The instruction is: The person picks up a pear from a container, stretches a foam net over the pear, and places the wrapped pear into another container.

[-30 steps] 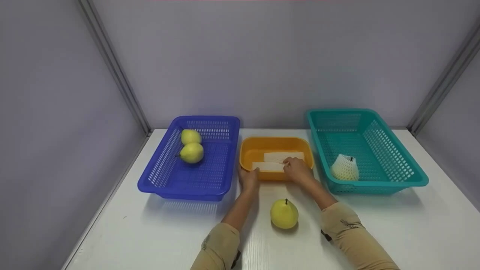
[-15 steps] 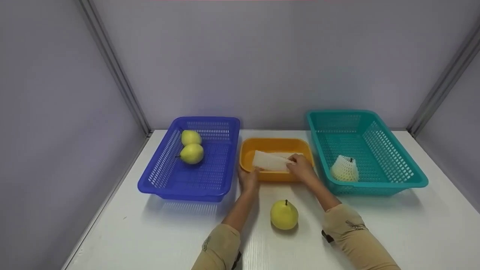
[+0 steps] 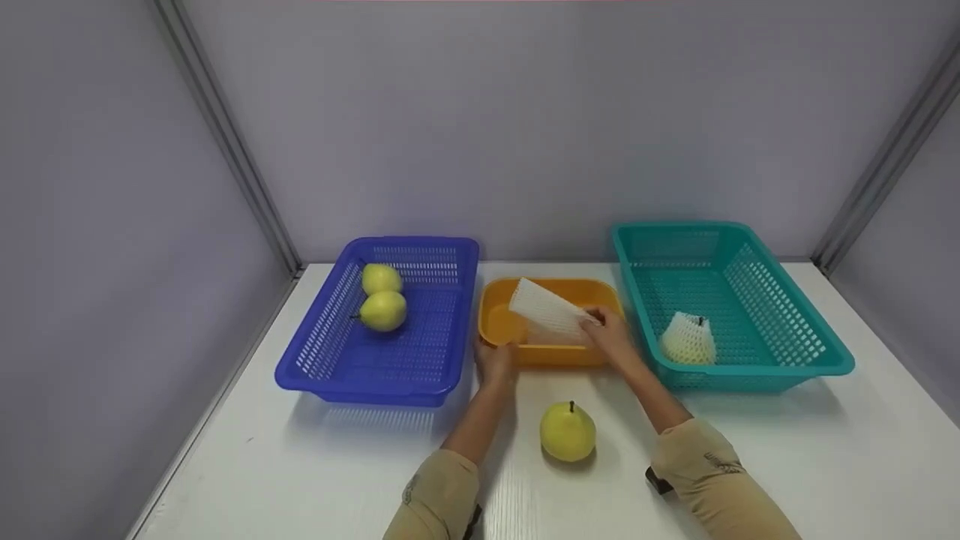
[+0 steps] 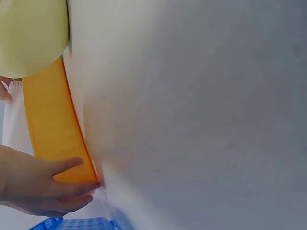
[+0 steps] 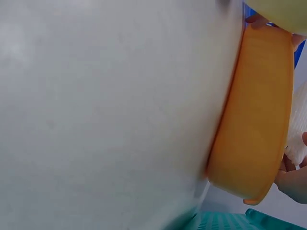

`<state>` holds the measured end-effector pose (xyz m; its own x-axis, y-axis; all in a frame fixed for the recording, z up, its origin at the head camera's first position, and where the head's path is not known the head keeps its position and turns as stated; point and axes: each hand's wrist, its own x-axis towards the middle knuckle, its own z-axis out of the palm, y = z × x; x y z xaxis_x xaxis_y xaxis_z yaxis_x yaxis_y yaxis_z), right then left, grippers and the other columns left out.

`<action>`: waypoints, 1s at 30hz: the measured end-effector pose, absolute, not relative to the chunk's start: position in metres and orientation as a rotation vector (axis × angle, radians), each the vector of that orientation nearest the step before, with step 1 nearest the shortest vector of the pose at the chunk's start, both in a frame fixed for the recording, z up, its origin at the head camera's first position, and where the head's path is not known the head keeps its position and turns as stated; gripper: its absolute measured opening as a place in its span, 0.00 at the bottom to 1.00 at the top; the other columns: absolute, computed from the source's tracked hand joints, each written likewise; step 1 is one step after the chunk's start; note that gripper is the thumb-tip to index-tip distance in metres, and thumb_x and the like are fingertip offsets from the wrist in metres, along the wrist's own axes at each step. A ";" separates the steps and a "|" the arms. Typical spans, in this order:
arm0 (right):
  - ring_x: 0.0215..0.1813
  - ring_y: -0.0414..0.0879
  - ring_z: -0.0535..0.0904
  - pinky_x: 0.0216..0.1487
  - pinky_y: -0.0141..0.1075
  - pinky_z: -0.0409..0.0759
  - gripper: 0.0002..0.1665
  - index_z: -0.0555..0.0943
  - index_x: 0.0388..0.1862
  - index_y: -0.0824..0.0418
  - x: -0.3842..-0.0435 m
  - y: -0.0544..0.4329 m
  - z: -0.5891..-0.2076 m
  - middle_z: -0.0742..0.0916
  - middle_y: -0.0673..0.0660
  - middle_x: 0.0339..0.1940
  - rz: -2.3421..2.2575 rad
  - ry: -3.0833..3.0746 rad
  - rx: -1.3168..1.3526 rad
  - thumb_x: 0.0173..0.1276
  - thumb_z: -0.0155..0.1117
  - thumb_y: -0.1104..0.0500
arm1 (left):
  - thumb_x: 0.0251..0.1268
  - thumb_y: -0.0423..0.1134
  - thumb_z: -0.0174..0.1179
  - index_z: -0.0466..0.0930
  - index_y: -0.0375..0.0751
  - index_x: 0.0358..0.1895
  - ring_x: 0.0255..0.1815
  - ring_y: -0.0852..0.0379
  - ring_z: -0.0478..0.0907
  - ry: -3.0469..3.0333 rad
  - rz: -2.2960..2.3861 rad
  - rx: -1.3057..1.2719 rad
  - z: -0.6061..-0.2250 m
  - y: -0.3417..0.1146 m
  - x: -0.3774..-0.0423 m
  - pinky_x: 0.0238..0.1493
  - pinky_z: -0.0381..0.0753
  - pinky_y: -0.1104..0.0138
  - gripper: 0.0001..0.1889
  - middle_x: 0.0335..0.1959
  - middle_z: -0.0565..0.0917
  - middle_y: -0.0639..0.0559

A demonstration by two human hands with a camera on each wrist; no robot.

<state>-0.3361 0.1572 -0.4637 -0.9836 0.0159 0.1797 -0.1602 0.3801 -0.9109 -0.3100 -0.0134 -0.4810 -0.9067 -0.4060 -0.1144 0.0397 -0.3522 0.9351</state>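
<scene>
In the head view, my right hand [image 3: 611,335] pinches one end of a white foam fruit net [image 3: 551,306], flat and tilted with its far end raised above the orange plastic tub [image 3: 551,356]. More white net lies inside the tub, partly covered by the held one. My left hand [image 3: 496,365] holds the tub's front left corner; in the left wrist view its thumb and fingers [image 4: 72,189] lie around that corner. A bare yellow-green pear [image 3: 568,433] stands upright on the table between my forearms, stem up.
Left of the tub stands a blue basket [image 3: 375,393] with two pears [image 3: 383,311]. At the right is a teal basket [image 3: 757,368] holding a pear in a white foam net [image 3: 688,340]. Grey-white panels [image 3: 480,135] enclose the white table [image 3: 322,480].
My right hand has lifted a foam net from the tub, its far end swinging up, and has moved slightly right. The left hand stays at the tub's corner.
</scene>
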 end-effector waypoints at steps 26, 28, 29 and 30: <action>0.47 0.47 0.72 0.49 0.35 0.72 0.21 0.72 0.52 0.69 -0.278 0.171 -0.425 0.76 0.61 0.49 1.998 -2.265 0.145 0.68 0.57 0.55 | 0.62 0.29 0.53 0.69 0.30 0.44 0.36 0.55 0.74 -1.446 -2.935 0.388 -0.424 -0.028 -0.262 0.48 0.74 0.64 0.09 0.32 0.74 0.48; 0.49 0.48 0.72 0.52 0.36 0.72 0.23 0.72 0.53 0.68 -0.271 0.171 -0.419 0.76 0.60 0.50 2.030 -2.265 0.162 0.67 0.58 0.53 | 0.63 0.29 0.53 0.68 0.27 0.47 0.39 0.54 0.74 -1.539 -2.871 0.176 -0.419 -0.027 -0.257 0.50 0.73 0.63 0.11 0.35 0.74 0.47; 0.50 0.48 0.72 0.53 0.37 0.72 0.24 0.72 0.54 0.68 -0.268 0.171 -0.416 0.76 0.60 0.51 2.046 -2.265 0.173 0.66 0.59 0.52 | 0.63 0.29 0.52 0.68 0.27 0.48 0.41 0.53 0.75 -1.584 -2.833 0.079 -0.417 -0.026 -0.255 0.51 0.72 0.62 0.12 0.37 0.74 0.47; 0.50 0.49 0.71 0.54 0.38 0.71 0.24 0.72 0.54 0.68 -0.264 0.170 -0.413 0.76 0.60 0.51 2.060 -2.261 0.190 0.66 0.60 0.52 | 0.63 0.29 0.52 0.68 0.27 0.48 0.42 0.52 0.74 -1.637 -2.790 -0.007 -0.414 -0.025 -0.252 0.51 0.72 0.62 0.13 0.39 0.74 0.46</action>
